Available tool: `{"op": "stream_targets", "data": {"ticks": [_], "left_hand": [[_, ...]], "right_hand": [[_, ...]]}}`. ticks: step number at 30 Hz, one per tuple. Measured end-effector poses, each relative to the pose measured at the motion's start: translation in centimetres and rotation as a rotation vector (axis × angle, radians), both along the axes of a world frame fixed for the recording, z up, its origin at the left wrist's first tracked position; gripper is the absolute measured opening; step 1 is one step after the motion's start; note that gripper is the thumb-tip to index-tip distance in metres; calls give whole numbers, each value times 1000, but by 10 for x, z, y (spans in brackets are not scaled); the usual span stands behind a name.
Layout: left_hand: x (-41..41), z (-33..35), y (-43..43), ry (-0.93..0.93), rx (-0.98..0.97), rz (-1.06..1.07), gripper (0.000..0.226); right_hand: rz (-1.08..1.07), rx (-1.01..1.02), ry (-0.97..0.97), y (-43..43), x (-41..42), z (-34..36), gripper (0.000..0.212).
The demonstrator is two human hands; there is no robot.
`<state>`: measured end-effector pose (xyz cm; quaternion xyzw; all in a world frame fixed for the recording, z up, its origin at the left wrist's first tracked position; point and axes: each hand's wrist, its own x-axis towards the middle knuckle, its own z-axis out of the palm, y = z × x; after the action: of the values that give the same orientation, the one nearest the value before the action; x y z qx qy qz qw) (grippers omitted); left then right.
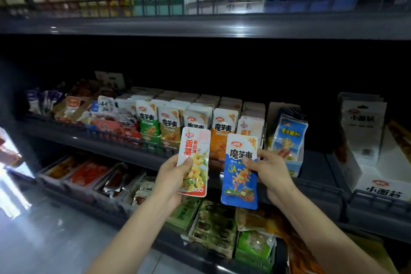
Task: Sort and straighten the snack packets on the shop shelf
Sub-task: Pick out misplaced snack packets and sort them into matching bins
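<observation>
Held white packet [195, 155] in left hand [173, 173], blue packet [240, 184] in right hand [271, 167] — both upright, long axes near vertical, print tops up, side by side before the shelf [89, 141]. Gripped each by its outer edge, thumbs on fronts — forearms angled up.

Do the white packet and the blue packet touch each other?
Apart. The head view shows a clear gap between the white packet and the blue packet.

Red-trimmed white packet [194, 162], blue packet [240, 171]
</observation>
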<state>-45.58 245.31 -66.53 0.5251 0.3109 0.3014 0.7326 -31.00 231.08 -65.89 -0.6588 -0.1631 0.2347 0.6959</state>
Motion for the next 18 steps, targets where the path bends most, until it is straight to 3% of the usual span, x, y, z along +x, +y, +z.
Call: {"op": "stream_targets", "data": {"ticks": [6,9,14,18], "left_hand": [[-43,-9,35,17,10,122,10],[-50,-8,52,-4,-4,144,9],[-45,-4,74,-66,-36,102,10],[-35,-3,88,-98,-41,61,13]], "right_hand": [[-26,38,-84,39,-17,5,4],[-51,139,-214,69,-14,23,22],[-89,185,-465,119,-6,43,5],[-154,207,-619,139,3,42,10]]}}
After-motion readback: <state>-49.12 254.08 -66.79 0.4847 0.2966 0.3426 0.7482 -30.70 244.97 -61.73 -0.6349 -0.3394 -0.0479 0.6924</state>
